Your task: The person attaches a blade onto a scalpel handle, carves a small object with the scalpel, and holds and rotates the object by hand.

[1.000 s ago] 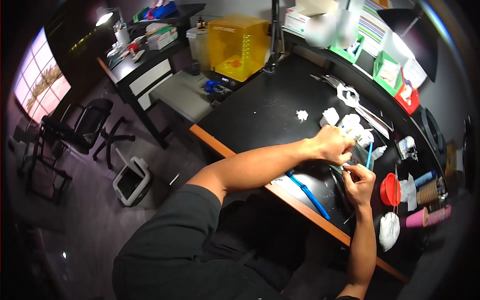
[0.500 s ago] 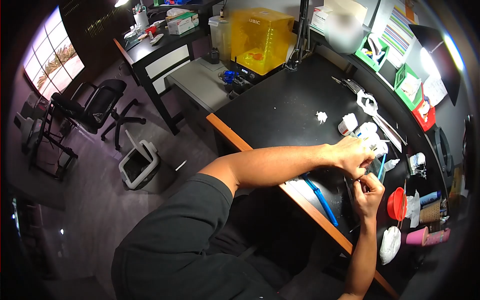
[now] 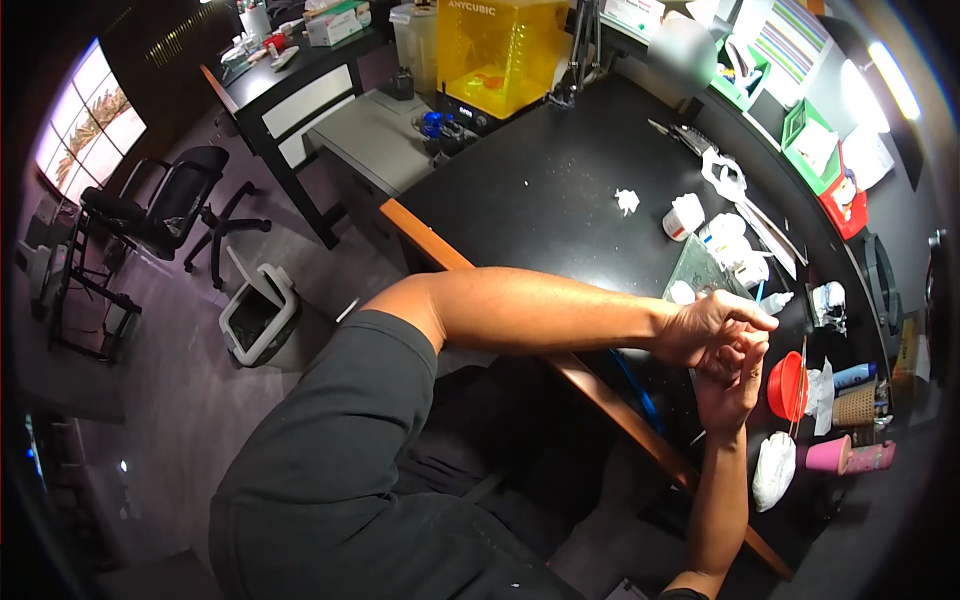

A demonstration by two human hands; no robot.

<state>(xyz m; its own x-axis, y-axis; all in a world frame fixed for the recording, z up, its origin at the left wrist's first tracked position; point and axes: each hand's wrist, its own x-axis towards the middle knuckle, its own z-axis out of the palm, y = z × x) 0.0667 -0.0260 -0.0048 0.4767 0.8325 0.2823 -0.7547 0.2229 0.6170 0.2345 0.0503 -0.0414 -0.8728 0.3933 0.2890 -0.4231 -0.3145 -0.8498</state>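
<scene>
My left hand reaches across from the left above the black table, its wrist bent and several fingers curled in. My right hand comes up from below and meets it, thumb side raised, fingers bent against the left fingers. Whatever lies between the fingertips, if anything, is hidden. Just beyond the hands is a greenish slab with a small white piece on it. White jars stand in a row past the slab. A blue tool lies partly under my left forearm.
To the right are a red bowl with thin sticks across it, a white bundle, a pink cup and a small dropper bottle. A crumpled white tissue lies farther back. The table's wooden edge runs beneath my left forearm.
Both hands have turned and shifted slightly down, with the left palm side now more visible and the left index stretched out. The slab has come into view. The camera view has shifted.
</scene>
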